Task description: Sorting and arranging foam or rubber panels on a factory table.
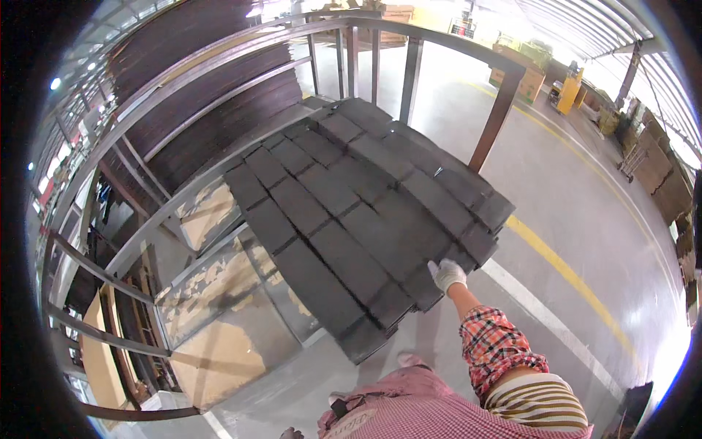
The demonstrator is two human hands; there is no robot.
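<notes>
Where fingers (433,268) touch, black panels (398,219), flat, stacked

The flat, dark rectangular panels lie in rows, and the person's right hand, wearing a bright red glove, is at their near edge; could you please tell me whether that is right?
Not quite: the head view shows that the plain glove on the right hand is white, not red. The flat, dark rectangular panels do lie in rows, with that hand at their near edge.
</notes>
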